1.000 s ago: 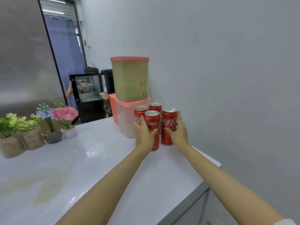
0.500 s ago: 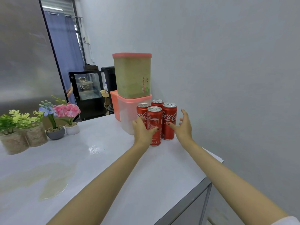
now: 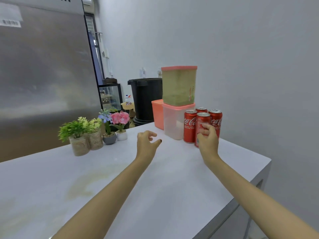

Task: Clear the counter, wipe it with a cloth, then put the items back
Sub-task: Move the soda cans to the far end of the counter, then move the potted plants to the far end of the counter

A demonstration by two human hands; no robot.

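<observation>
Several red cola cans (image 3: pixel 189 125) stand grouped at the far right of the white counter (image 3: pixel 120 183), next to the wall. My right hand (image 3: pixel 208 141) hovers just in front of the nearest can, fingers loosely curled, holding nothing. My left hand (image 3: pixel 146 144) floats over the counter to the left of the cans, fingers apart and empty. Left of the cans, a green container with a pink lid (image 3: pixel 178 86) sits stacked on a clear container with a pink lid (image 3: pixel 172 124).
Small potted plants (image 3: pixel 81 135) and flower pots (image 3: pixel 119 124) line the counter's far left edge. A pink box (image 3: pixel 157 113) stands behind the containers. A black bin (image 3: pixel 145 99) and a glass display case (image 3: pixel 110 97) are beyond the counter. The counter's right edge drops off nearby.
Both hands have let go of the cans and drawn back. My left hand moved left, away from them. The view has turned left and pulled back.
</observation>
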